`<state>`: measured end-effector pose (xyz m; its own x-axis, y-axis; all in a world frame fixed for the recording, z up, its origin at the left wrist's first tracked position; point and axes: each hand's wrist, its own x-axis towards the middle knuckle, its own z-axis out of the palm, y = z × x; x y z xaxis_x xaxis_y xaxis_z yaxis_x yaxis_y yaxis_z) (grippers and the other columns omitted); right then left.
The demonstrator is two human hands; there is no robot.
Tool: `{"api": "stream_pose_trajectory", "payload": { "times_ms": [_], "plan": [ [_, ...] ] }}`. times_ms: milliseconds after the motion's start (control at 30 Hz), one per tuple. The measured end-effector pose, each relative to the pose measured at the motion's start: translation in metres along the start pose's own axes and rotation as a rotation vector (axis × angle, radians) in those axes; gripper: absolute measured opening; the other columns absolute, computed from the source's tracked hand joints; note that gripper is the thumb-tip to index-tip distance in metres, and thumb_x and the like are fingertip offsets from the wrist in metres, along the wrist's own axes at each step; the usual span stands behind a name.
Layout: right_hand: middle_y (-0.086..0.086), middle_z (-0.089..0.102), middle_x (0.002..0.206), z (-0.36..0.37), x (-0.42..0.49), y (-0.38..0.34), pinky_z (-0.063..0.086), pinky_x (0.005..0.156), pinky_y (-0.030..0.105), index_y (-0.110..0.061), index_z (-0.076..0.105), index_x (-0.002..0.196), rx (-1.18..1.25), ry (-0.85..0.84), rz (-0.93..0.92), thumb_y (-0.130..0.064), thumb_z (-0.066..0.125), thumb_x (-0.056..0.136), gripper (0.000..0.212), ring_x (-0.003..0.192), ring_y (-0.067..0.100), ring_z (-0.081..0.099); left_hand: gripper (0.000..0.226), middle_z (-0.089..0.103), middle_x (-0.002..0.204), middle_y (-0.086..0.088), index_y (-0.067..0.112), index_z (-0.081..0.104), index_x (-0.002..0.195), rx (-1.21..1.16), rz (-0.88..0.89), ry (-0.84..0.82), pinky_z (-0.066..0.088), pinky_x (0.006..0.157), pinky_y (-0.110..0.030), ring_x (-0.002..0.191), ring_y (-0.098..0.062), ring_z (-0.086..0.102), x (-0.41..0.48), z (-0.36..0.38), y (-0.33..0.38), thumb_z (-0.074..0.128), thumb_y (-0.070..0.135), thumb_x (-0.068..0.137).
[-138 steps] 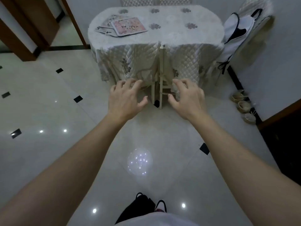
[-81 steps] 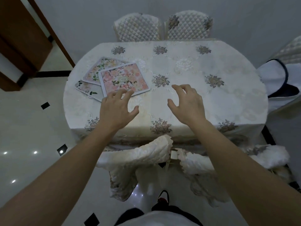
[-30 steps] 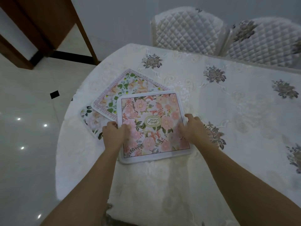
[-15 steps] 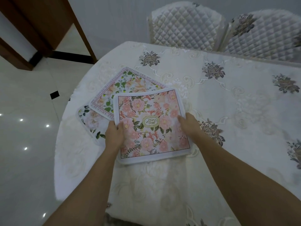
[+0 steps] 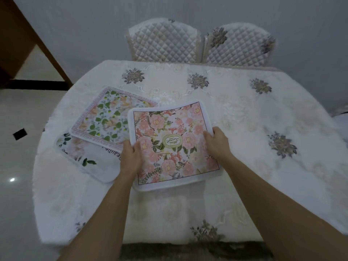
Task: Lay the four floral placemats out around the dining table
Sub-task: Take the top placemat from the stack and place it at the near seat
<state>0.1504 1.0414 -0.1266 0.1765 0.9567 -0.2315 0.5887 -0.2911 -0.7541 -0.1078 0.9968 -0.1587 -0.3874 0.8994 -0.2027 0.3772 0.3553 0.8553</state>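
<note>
since half a second ago we have pulled the pink floral placemat (image 5: 173, 146) toward us and off the pile, its far edge now curling up. our left hand (image 5: 130, 159) pinches its left edge, thumb on top; our right hand (image 5: 216, 142) is closed on its right edge. it looks light and floppy, bowing between the grips, so we judge opposite edges the best hold. just beside it, the green-leaf placemat (image 5: 111, 117) overlaps a white lettered placemat (image 5: 84, 157) on the embroidered tablecloth (image 5: 244, 119); a fourth we cannot see.
</note>
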Motion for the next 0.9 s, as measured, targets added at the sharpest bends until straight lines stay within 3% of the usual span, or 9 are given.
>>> {"api": "stream_pose_trajectory", "payload": {
  "times_ms": [167, 367, 467, 600, 733, 900],
  "plan": [
    [0.003, 0.052, 0.079, -0.059, -0.031, 0.047, 0.035, 0.052, 0.028, -0.007, 0.049, 0.091, 0.001, 0.118, 0.055, -0.033, 0.045, 0.101, 0.028, 0.064, 0.015, 0.046, 0.017, 0.049, 0.081, -0.003, 0.012, 0.044, 0.109, -0.027, 0.057, -0.115, 0.042, 0.063, -0.037, 0.069, -0.021, 0.049, -0.039, 0.048, 0.023, 0.038, 0.027, 0.104],
    [0.007, 0.049, 0.074, -0.13, -0.051, 0.113, 0.037, 0.059, 0.034, -0.013, 0.043, 0.077, 0.024, 0.197, 0.094, -0.036, 0.049, 0.099, 0.032, 0.065, 0.024, 0.047, 0.025, 0.05, 0.082, -0.004, 0.005, 0.044, 0.1, 0.01, 0.066, -0.151, 0.041, 0.064, -0.036, 0.074, -0.023, 0.051, -0.091, 0.107, 0.053, 0.038, 0.03, 0.104],
    [0.009, 0.056, 0.077, -0.159, -0.051, 0.146, 0.042, 0.061, 0.034, -0.011, 0.052, 0.085, 0.078, 0.193, 0.108, -0.037, 0.05, 0.098, 0.029, 0.067, 0.026, 0.054, 0.024, 0.054, 0.088, -0.006, 0.008, 0.045, 0.101, 0.021, 0.052, -0.157, 0.045, 0.069, -0.039, 0.08, -0.026, 0.054, -0.115, 0.139, 0.067, 0.038, 0.03, 0.103],
    [0.004, 0.064, 0.085, -0.195, -0.045, 0.185, 0.048, 0.063, 0.034, -0.014, 0.06, 0.104, 0.133, 0.154, 0.111, -0.036, 0.051, 0.097, 0.026, 0.075, 0.026, 0.062, 0.022, 0.052, 0.084, -0.002, 0.01, 0.043, 0.098, 0.036, 0.038, -0.131, 0.038, 0.064, -0.035, 0.076, -0.023, 0.051, -0.146, 0.181, 0.077, 0.039, 0.031, 0.103],
    [-0.001, 0.061, 0.083, -0.222, -0.041, 0.221, 0.048, 0.063, 0.033, -0.014, 0.058, 0.104, 0.136, 0.116, 0.073, -0.032, 0.05, 0.099, 0.021, 0.077, 0.024, 0.062, 0.024, 0.051, 0.082, -0.003, 0.007, 0.045, 0.098, 0.082, 0.022, -0.084, 0.039, 0.06, -0.036, 0.072, -0.023, 0.051, -0.17, 0.219, 0.085, 0.04, 0.03, 0.103],
    [0.001, 0.061, 0.084, -0.236, -0.033, 0.252, 0.055, 0.075, 0.045, -0.012, 0.059, 0.103, 0.153, 0.082, 0.134, -0.034, 0.051, 0.098, 0.024, 0.082, 0.029, 0.064, 0.023, 0.047, 0.074, 0.0, 0.008, 0.042, 0.092, 0.118, 0.022, -0.054, 0.037, 0.054, -0.034, 0.063, -0.015, 0.046, -0.188, 0.246, 0.091, 0.04, 0.028, 0.103]
  ]
}}
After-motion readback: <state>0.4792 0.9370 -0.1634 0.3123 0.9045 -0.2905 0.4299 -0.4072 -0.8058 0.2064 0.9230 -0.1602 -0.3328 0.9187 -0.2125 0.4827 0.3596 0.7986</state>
